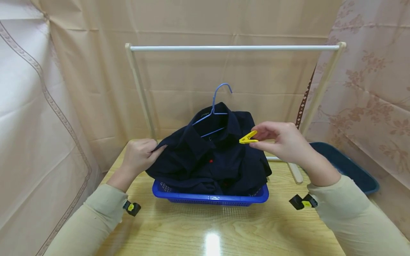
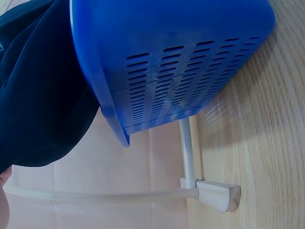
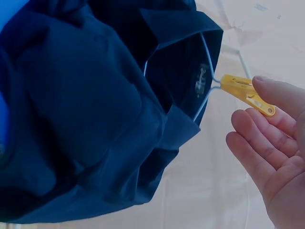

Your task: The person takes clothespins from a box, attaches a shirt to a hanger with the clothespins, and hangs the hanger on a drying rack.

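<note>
A dark navy shirt (image 1: 192,160) with a red button lies bunched in a blue plastic basket (image 1: 211,199). Inside its collar sits a blue wire hanger (image 1: 214,103), the hook pointing up. At the shirt's left shoulder, my left hand (image 1: 141,154) pinches the cloth between thumb and fingers. My right hand (image 1: 280,140) holds a yellow clothespin (image 1: 248,137) between thumb and fingertips, in front of the shirt's right side. In the right wrist view the clothespin (image 3: 245,93) appears close to the hanger's neck; whether they touch I cannot tell. Only a sliver of the left hand (image 2: 4,200) shows in the left wrist view.
Behind the basket stands a rack with a white horizontal bar (image 1: 234,48) and cream side posts. A dark teal tray (image 1: 346,165) is at the right, partly behind the right forearm. Everything stands on a wood-grain table (image 1: 173,227), with curtains around it.
</note>
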A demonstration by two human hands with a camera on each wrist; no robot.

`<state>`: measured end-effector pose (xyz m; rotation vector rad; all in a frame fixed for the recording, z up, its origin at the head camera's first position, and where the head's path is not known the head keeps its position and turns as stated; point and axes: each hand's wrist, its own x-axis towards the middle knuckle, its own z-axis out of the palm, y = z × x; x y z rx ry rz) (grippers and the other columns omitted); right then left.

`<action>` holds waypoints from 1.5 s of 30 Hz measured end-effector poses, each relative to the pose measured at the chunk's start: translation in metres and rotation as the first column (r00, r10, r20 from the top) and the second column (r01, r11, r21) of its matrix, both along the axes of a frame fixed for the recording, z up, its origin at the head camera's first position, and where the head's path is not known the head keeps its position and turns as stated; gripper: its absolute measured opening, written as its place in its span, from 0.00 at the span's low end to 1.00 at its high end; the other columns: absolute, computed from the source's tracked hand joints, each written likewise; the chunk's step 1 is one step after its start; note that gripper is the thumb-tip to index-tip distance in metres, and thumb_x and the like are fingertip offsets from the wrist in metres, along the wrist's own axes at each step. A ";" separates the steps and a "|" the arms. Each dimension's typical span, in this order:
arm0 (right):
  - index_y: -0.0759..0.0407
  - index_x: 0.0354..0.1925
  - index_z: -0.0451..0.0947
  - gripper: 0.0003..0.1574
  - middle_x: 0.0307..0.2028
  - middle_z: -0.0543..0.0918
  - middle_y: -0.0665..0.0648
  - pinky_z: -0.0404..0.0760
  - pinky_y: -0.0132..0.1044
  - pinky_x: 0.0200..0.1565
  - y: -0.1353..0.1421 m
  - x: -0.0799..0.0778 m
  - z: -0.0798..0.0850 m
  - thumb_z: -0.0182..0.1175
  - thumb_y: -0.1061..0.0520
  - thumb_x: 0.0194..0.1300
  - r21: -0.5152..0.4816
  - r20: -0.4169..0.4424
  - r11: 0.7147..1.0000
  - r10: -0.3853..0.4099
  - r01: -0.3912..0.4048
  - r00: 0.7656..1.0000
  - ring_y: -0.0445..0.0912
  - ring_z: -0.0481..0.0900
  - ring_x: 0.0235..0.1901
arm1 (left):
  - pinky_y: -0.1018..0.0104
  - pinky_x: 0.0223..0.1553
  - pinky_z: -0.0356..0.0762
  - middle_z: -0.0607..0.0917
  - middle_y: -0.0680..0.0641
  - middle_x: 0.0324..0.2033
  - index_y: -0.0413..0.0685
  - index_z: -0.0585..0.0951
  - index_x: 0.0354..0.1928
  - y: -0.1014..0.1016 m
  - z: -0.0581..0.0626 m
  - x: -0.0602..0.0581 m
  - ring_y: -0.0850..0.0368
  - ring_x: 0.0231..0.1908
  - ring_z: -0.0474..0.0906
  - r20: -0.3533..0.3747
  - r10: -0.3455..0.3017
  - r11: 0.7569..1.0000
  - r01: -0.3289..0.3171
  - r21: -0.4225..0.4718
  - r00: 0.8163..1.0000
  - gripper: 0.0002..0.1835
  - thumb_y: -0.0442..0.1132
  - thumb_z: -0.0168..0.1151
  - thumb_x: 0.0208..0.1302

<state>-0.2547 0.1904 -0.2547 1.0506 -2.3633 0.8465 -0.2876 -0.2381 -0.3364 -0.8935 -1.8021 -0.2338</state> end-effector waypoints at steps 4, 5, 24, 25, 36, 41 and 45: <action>0.54 0.44 0.80 0.20 0.34 0.84 0.48 0.80 0.33 0.37 -0.008 0.001 0.003 0.72 0.55 0.51 0.018 -0.019 0.999 0.027 -0.026 0.999 0.36 0.81 0.33 | 0.70 0.12 0.42 0.52 0.59 0.12 0.54 0.56 0.12 0.000 0.000 0.000 0.65 0.10 0.46 -0.005 -0.001 1.000 0.001 -0.001 1.000 0.27 0.48 0.57 0.64; 0.54 0.44 0.80 0.20 0.34 0.84 0.48 0.80 0.34 0.37 -0.010 0.001 0.004 0.72 0.55 0.51 0.027 -0.028 0.999 0.028 -0.028 0.999 0.36 0.81 0.33 | 0.70 0.12 0.42 0.52 0.59 0.12 0.54 0.56 0.12 0.000 0.000 0.000 0.65 0.10 0.46 -0.006 -0.001 1.000 0.001 0.000 1.000 0.27 0.48 0.57 0.64; 0.57 0.43 0.80 0.21 0.37 0.84 0.50 0.80 0.32 0.31 -0.045 -0.001 0.022 0.74 0.57 0.49 0.143 -0.180 0.982 0.150 -0.125 0.972 0.38 0.82 0.34 | 0.71 0.12 0.43 0.51 0.62 0.14 0.54 0.57 0.12 0.003 0.006 0.005 0.66 0.10 0.47 0.009 -0.027 1.000 0.027 0.002 1.000 0.26 0.45 0.61 0.60; 0.58 0.42 0.80 0.21 0.37 0.84 0.50 0.80 0.32 0.32 -0.047 -0.001 0.023 0.74 0.58 0.49 0.147 -0.187 0.981 0.157 -0.130 0.970 0.38 0.82 0.33 | 0.71 0.12 0.43 0.51 0.61 0.14 0.54 0.57 0.12 0.003 0.006 0.005 0.65 0.10 0.47 0.009 -0.026 1.000 0.026 0.002 1.000 0.26 0.45 0.61 0.60; 0.60 0.41 0.80 0.20 0.36 0.84 0.51 0.81 0.35 0.32 -0.068 -0.001 0.038 0.74 0.58 0.48 0.153 -0.251 0.975 0.197 -0.162 0.948 0.39 0.82 0.32 | 0.71 0.12 0.44 0.53 0.59 0.12 0.54 0.57 0.12 0.002 0.005 0.002 0.65 0.10 0.48 0.008 -0.014 1.000 0.014 -0.009 1.000 0.27 0.47 0.59 0.63; 0.60 0.41 0.80 0.20 0.36 0.84 0.52 0.80 0.34 0.32 -0.076 0.000 0.044 0.74 0.58 0.48 0.146 -0.266 0.973 0.213 -0.179 0.940 0.39 0.82 0.33 | 0.71 0.12 0.44 0.53 0.59 0.12 0.54 0.57 0.12 0.002 0.006 0.002 0.65 0.10 0.48 0.008 -0.009 1.000 0.009 -0.010 1.000 0.27 0.49 0.57 0.65; 0.60 0.41 0.80 0.20 0.36 0.84 0.52 0.79 0.32 0.33 -0.083 0.002 0.048 0.74 0.58 0.48 0.133 -0.267 0.970 0.234 -0.205 0.935 0.38 0.82 0.33 | 0.70 0.12 0.44 0.53 0.59 0.12 0.55 0.56 0.12 0.002 0.006 0.002 0.65 0.10 0.48 0.008 -0.003 1.000 0.003 -0.013 1.000 0.27 0.49 0.57 0.65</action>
